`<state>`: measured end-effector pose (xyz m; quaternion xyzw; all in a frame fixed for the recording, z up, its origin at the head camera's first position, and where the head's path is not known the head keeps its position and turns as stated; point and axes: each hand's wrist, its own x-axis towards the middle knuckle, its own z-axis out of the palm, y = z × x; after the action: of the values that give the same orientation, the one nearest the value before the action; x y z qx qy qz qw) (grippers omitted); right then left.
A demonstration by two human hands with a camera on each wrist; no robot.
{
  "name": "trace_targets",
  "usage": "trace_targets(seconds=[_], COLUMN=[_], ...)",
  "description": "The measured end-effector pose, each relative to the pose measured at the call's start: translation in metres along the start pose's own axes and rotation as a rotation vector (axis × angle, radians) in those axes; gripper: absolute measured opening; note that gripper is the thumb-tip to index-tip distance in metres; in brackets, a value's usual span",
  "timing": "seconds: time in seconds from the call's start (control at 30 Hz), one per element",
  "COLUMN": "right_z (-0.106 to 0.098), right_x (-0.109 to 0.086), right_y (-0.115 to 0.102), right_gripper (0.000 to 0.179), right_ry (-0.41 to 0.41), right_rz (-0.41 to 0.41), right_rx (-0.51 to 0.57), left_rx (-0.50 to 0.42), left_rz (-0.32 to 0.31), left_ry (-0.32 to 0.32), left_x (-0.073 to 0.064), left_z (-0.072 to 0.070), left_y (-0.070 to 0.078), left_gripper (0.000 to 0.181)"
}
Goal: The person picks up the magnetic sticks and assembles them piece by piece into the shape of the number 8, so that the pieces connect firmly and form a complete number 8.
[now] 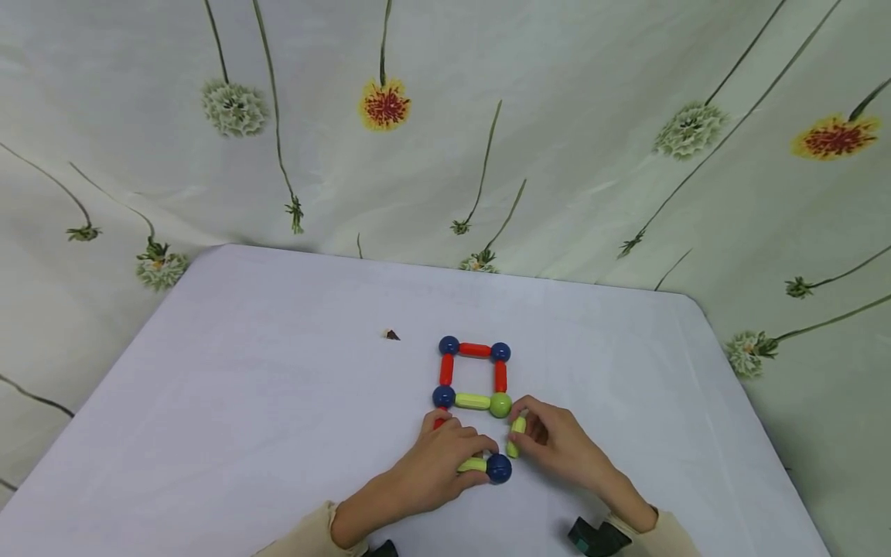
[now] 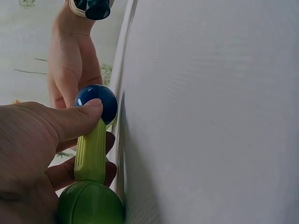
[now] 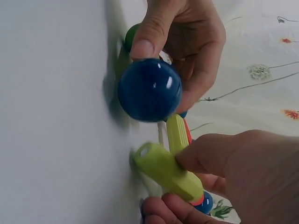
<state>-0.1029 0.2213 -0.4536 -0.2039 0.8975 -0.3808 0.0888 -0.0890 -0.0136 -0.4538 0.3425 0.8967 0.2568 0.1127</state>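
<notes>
My left hand (image 1: 440,463) pinches a blue ball (image 1: 499,469) between thumb and index finger. A ribbed yellow-green rod (image 2: 91,156) joins that ball to a green ball (image 2: 91,205) by the palm. My right hand (image 1: 565,445) pinches a second yellow-green rod (image 3: 163,170) by its side, tilted, its end free of the blue ball. Ahead of both hands lies a square of red rods (image 1: 476,350), one yellow-green rod (image 1: 473,401), blue balls (image 1: 444,396) and a green ball (image 1: 500,404). Another red rod (image 1: 439,422) runs from the square, partly under my left fingers.
A white-covered table (image 1: 278,387) lies under everything. Beyond the square, to the left, sits a small dark scrap (image 1: 392,335). A flower-printed cloth (image 1: 571,193) hangs behind the table's far edge. Dark wrist devices (image 1: 599,537) sit on the sleeves.
</notes>
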Motion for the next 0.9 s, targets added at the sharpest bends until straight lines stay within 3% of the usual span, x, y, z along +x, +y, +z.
trace_targets(seconds=[0.23, 0.53, 0.9], right_z=[0.003, 0.004, 0.008], right_x=[0.001, 0.0, 0.001], right_y=[-0.008, -0.011, -0.008], right_gripper=[0.022, 0.025, 0.026], right_ry=[0.057, -0.004, -0.011], right_rz=[-0.012, 0.0, 0.056], right_rx=[0.0, 0.145, 0.251], left_rx=[0.007, 0.028, 0.032], left_rz=[0.001, 0.006, -0.001], left_ry=[-0.001, 0.012, 0.001], left_x=[0.0, 0.0, 0.001], left_z=[-0.001, 0.0, 0.0], left_y=[0.0, 0.001, 0.001], left_gripper=[0.029, 0.029, 0.03])
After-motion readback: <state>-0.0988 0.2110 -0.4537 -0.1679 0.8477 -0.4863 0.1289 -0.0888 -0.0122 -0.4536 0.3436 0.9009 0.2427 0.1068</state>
